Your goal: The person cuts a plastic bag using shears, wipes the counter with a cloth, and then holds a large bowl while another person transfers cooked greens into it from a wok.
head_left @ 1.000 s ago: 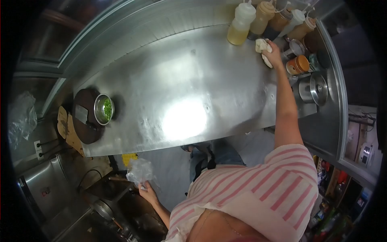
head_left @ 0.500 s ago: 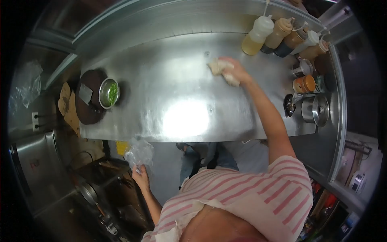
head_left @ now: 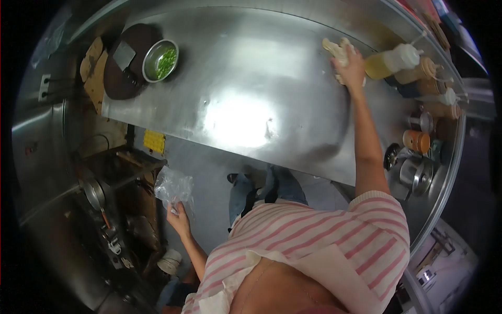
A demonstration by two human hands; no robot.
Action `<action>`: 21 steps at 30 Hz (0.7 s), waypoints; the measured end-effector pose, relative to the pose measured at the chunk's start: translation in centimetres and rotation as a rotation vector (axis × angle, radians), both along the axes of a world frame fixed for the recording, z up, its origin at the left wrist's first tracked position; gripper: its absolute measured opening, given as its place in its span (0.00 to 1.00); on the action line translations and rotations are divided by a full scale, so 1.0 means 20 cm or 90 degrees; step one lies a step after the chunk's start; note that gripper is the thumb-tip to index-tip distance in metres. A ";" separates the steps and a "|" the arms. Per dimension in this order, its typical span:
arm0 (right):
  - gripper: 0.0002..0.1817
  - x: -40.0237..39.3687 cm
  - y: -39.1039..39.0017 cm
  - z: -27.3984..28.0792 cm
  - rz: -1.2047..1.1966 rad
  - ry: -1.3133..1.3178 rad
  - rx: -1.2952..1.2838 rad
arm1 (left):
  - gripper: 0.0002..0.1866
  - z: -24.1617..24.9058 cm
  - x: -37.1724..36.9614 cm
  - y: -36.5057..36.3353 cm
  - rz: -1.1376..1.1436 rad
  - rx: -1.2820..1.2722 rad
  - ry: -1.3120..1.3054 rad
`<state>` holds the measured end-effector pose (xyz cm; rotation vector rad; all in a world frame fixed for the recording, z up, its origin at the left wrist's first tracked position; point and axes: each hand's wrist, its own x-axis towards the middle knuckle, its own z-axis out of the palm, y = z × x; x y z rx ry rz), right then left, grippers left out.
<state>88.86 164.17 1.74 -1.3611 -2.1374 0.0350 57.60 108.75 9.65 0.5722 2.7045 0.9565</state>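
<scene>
My right hand [head_left: 351,67] presses a crumpled, pale cleaning cloth [head_left: 340,51] onto the steel worktop [head_left: 282,104], near its back right, close to a squeeze bottle of yellow liquid [head_left: 384,63]. My fingers are closed over the cloth and partly hide it. Down at the lower left, below the worktop's front edge, my left hand [head_left: 179,220] grips a clear plastic bag [head_left: 174,186] by its gathered end. The bag's loose part puffs out above the fingers.
At the left, a steel bowl of chopped greens [head_left: 166,63] stands beside a dark round chopping board [head_left: 117,78] bearing a cleaver [head_left: 124,55]. Several sauce bottles [head_left: 418,73], an orange-lidded jar [head_left: 417,141] and a steel pot [head_left: 415,174] line the right side. A pan [head_left: 94,194] is at lower left.
My right hand has slid the cloth rightward across the worktop toward the bottles. The camera view has turned, tilting the worktop. My left hand still holds the bag.
</scene>
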 end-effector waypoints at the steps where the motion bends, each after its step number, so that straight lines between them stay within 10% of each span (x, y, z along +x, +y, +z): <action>1: 0.27 -0.02 0.03 -0.03 0.013 0.000 -0.001 | 0.14 -0.02 -0.02 -0.02 0.013 -0.001 0.000; 11: 0.22 -1.21 -0.85 -0.14 0.264 0.220 0.019 | 0.14 -0.04 -0.09 -0.32 0.051 0.005 -0.037; 18: 0.17 -1.92 -2.08 -0.09 0.628 0.149 -0.363 | 0.13 0.03 -0.20 -0.52 0.017 -0.023 0.017; 21: 0.19 -1.88 -2.06 -0.04 0.549 0.498 -0.524 | 0.14 -0.07 -0.28 -0.77 0.079 0.007 0.031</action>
